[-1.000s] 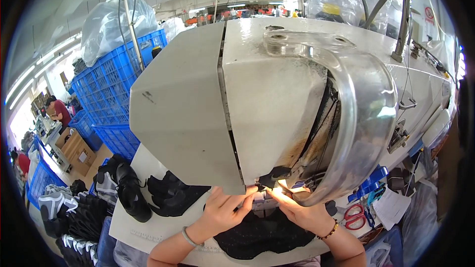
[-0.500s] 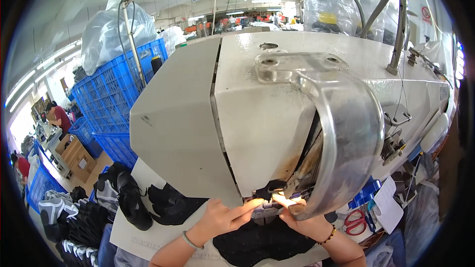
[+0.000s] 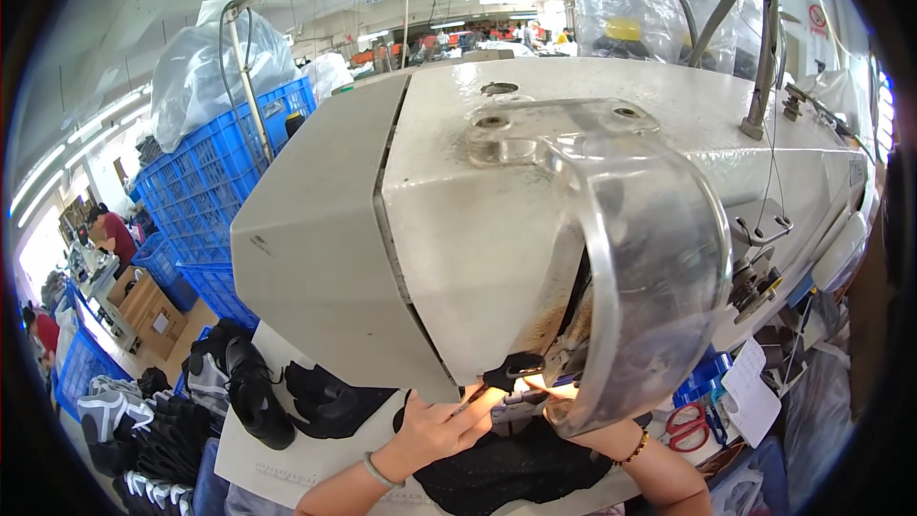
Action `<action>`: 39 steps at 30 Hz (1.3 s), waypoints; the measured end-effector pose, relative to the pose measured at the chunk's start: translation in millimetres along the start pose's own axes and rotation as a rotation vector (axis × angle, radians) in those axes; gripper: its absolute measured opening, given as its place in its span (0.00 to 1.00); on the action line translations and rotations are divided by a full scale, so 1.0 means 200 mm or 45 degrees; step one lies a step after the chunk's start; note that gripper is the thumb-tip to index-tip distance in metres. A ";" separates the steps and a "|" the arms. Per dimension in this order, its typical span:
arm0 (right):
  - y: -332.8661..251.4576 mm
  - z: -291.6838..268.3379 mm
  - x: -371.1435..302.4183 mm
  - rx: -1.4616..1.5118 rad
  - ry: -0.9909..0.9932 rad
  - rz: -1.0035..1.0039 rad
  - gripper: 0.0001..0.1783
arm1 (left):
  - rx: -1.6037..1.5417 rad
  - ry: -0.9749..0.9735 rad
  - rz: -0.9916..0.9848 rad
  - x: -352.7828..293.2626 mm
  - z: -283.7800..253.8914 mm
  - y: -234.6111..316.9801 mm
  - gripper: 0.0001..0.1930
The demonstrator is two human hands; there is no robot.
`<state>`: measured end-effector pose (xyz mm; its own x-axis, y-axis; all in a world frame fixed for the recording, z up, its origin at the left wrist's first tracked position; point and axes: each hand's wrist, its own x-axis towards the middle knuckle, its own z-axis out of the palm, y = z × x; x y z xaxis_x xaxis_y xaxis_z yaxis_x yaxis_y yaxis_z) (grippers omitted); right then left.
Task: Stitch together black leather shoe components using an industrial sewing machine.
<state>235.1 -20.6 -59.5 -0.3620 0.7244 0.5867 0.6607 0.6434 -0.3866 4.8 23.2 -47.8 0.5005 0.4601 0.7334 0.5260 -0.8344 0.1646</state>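
A large off-white sewing machine head (image 3: 478, 229) fills the middle, with a curved clear guard (image 3: 669, 258) on its right side. My left hand (image 3: 444, 430) reaches under the head, fingers drawn together and pointing to a small black part (image 3: 513, 371) by the lit needle area; anything between them is too small to make out. Behind the guard's lower end, my right hand (image 3: 607, 437) comes in from the right, its fingertips mostly hidden near the same spot. Below both hands a black shoe-upper piece (image 3: 516, 468) lies flat on the white table (image 3: 287, 463).
Left of the machine lie another black piece (image 3: 334, 401) and a black shoe (image 3: 258, 397), beside stacked grey-and-black uppers (image 3: 119, 425). Blue crates (image 3: 205, 177) stand behind. On the right are red-handled scissors (image 3: 686, 427), a handwritten sheet (image 3: 748, 392) and clear plastic bags (image 3: 821, 420).
My left index finger was stretched out toward the needle; now the left fingers have drawn together higher up. My right hand is more covered by the guard. The view has shifted slightly.
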 end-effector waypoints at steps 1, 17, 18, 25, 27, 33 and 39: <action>0.00 0.01 0.00 0.073 0.006 0.015 0.24 | 0.000 0.002 -0.001 -0.02 0.01 -0.01 0.17; -0.07 -0.08 0.06 0.128 0.045 0.096 0.18 | 0.010 0.002 0.082 0.00 0.05 -0.02 0.19; -0.08 -0.08 0.08 0.111 0.076 0.049 0.14 | 0.024 0.037 0.122 -0.01 0.05 -0.03 0.18; -0.08 -0.03 0.08 0.093 0.228 -0.050 0.09 | -0.696 0.204 -0.883 -0.34 0.19 -0.19 0.06; -0.04 0.00 0.05 0.029 0.251 -0.008 0.11 | -1.187 0.369 -0.900 -0.04 0.06 -0.04 0.04; -0.10 -0.03 0.07 -0.136 0.254 0.019 0.16 | -1.285 0.150 -1.059 0.13 0.10 0.06 0.06; -0.14 -0.04 0.10 -0.095 0.425 -0.038 0.17 | -1.139 0.168 -0.798 0.11 0.14 0.02 0.08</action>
<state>215.1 -25.8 -30.7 -0.1551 0.5768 0.8020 0.7040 0.6341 -0.3199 37.1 38.8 -50.3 0.2133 0.8873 0.4088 -0.0542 -0.4070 0.9118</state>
